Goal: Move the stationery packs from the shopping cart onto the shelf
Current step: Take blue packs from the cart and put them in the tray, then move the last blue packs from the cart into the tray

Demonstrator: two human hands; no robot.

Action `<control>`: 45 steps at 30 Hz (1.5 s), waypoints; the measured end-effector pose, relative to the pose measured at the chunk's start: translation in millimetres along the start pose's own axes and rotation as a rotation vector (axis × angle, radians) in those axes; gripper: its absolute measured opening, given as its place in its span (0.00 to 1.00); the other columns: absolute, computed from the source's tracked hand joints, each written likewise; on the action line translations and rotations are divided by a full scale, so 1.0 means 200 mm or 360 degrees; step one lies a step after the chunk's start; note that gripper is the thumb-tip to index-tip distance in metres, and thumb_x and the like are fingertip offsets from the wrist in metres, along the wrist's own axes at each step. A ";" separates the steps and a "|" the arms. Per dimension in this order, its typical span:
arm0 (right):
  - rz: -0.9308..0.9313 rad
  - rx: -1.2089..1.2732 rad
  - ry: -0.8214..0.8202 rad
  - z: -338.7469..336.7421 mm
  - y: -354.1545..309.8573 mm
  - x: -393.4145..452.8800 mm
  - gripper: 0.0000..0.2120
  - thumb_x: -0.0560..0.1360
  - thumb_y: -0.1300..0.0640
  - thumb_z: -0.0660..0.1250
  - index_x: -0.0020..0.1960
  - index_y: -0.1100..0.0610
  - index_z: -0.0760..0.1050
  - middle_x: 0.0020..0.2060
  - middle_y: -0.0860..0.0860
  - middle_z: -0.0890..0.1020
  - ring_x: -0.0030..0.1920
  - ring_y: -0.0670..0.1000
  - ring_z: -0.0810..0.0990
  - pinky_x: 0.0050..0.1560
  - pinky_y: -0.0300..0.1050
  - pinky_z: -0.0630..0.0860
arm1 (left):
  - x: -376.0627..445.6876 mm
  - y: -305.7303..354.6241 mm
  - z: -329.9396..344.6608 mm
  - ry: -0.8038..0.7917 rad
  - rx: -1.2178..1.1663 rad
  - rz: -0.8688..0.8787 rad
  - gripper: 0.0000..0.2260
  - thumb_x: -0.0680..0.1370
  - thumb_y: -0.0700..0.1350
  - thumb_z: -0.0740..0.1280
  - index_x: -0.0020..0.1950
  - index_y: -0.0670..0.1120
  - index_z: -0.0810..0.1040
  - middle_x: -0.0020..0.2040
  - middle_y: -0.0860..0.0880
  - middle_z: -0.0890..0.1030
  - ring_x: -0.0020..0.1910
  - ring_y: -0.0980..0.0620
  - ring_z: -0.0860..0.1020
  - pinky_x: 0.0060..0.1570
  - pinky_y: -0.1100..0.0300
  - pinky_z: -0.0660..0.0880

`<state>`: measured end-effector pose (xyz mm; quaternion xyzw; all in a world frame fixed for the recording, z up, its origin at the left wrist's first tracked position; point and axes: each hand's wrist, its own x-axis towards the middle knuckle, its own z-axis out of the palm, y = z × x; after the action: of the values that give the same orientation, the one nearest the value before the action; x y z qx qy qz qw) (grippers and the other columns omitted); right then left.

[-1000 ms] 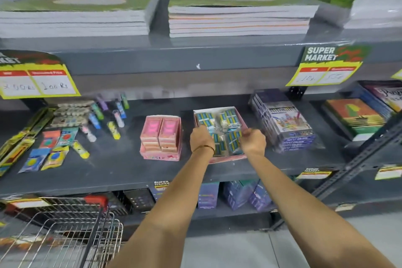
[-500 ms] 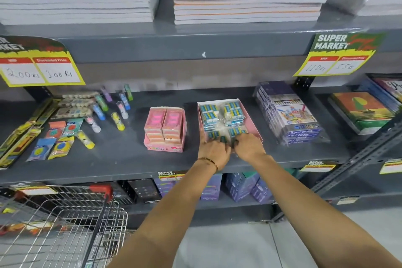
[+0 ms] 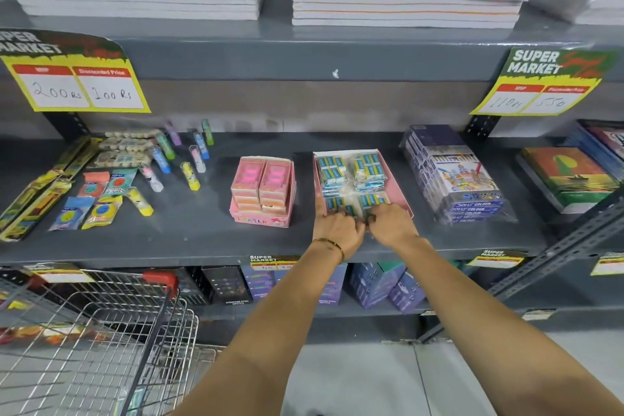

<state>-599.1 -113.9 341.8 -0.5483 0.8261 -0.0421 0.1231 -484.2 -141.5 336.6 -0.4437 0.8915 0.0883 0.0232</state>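
A pink tray (image 3: 395, 176) of blue-and-yellow stationery packs (image 3: 366, 167) sits on the grey middle shelf (image 3: 202, 233). Both of my hands rest side by side at the tray's front end. My left hand (image 3: 337, 230), with a thin bracelet on the wrist, has its fingers curled over the front left packs. My right hand (image 3: 393, 226) curls over the front right packs. The fingertips are hidden among the packs. The wire shopping cart (image 3: 101, 331) with a red handle stands at the lower left; its contents are barely visible.
A pink eraser box (image 3: 263, 189) stands left of the tray, and wrapped colour-pencil packs (image 3: 456, 176) lie to its right. Glue sticks (image 3: 194, 176) and small packets are scattered at the far left. Notebook stacks (image 3: 405, 0) fill the top shelf. Boxes (image 3: 381, 284) fill the lower shelf.
My hands left the tray's sides, came back toward me and met at its front end, over the front packs. The tray stays on the shelf.
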 end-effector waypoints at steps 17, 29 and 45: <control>-0.1247 0.0202 0.0494 0.26 -1.01 -0.31 0.23 0.68 0.59 0.53 0.56 0.63 0.80 0.51 0.58 0.85 0.49 0.57 0.85 0.50 0.51 0.81 | -0.71 -0.85 0.04 0.0504 0.0077 -0.0588 0.25 0.73 0.49 0.53 0.63 0.37 0.76 0.63 0.39 0.79 0.63 0.40 0.77 0.60 0.42 0.75; -0.2099 -0.0106 -0.0175 0.95 -2.05 -0.72 0.23 0.69 0.58 0.53 0.58 0.62 0.79 0.52 0.57 0.85 0.52 0.56 0.84 0.52 0.49 0.80 | -1.79 -1.73 0.45 0.0331 -0.0161 -0.1513 0.25 0.80 0.48 0.56 0.73 0.35 0.62 0.74 0.37 0.64 0.74 0.38 0.64 0.73 0.45 0.61; -0.2142 -0.1151 -0.0974 2.11 -2.20 -0.77 0.24 0.72 0.64 0.67 0.67 0.60 0.67 0.65 0.59 0.72 0.67 0.59 0.67 0.70 0.51 0.66 | -2.02 -1.81 1.52 -0.0442 -0.0751 -0.1787 0.31 0.77 0.32 0.61 0.76 0.38 0.49 0.78 0.39 0.51 0.77 0.40 0.51 0.77 0.51 0.50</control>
<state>-42.4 -119.3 47.7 -0.9193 0.2131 0.3132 0.1069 36.6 17.5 35.9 -0.8222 0.4675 0.3139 0.0831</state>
